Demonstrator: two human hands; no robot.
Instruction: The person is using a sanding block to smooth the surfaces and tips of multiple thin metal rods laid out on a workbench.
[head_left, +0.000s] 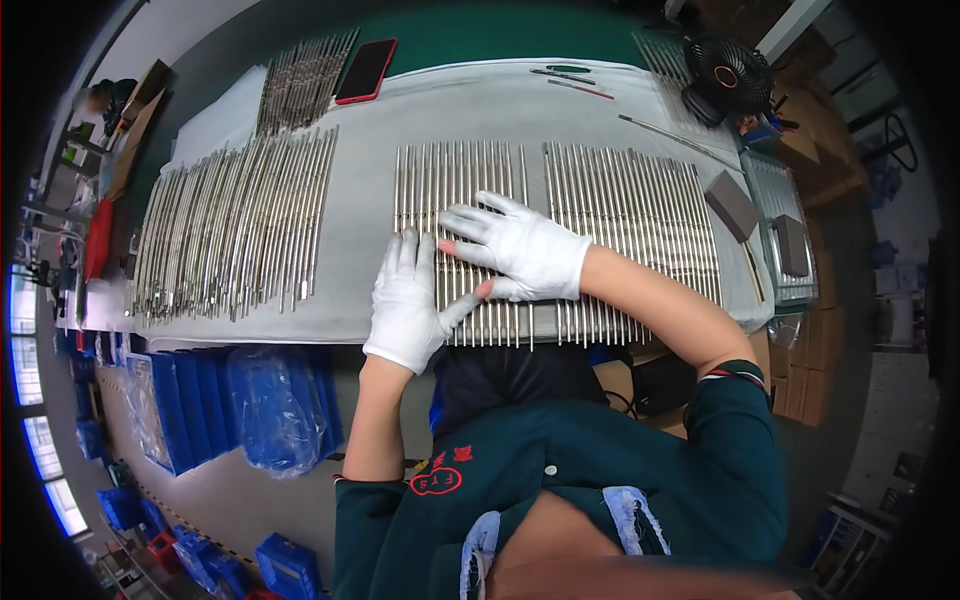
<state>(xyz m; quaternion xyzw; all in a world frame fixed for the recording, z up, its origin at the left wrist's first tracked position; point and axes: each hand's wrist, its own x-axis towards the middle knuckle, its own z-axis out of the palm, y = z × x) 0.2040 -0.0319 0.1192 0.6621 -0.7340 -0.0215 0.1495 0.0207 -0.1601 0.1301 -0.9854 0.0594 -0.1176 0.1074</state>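
Note:
Slim shiny metal rods lie side by side on a pale cloth in a middle group (462, 165), running away from me. Both my hands wear white gloves with a bare fingertip showing on each. My left hand (403, 310) rests along the left edge of this group, fingers stretched out and thumb pointing right. Across the rods from the right reaches my right hand (525, 250), its fingers spread flat over them. Part of the group is hidden beneath the hands. Close by on the right lies another row of rods (635, 205), partly under my right forearm.
More rods (240, 225) lie at the left, with a further bundle (305, 80) behind. A red-edged phone (367, 72), a black fan (728, 75) and a grey-brown block (733, 205) stand or lie around the cloth (460, 95). Blue crates (190, 410) are below the table's left side.

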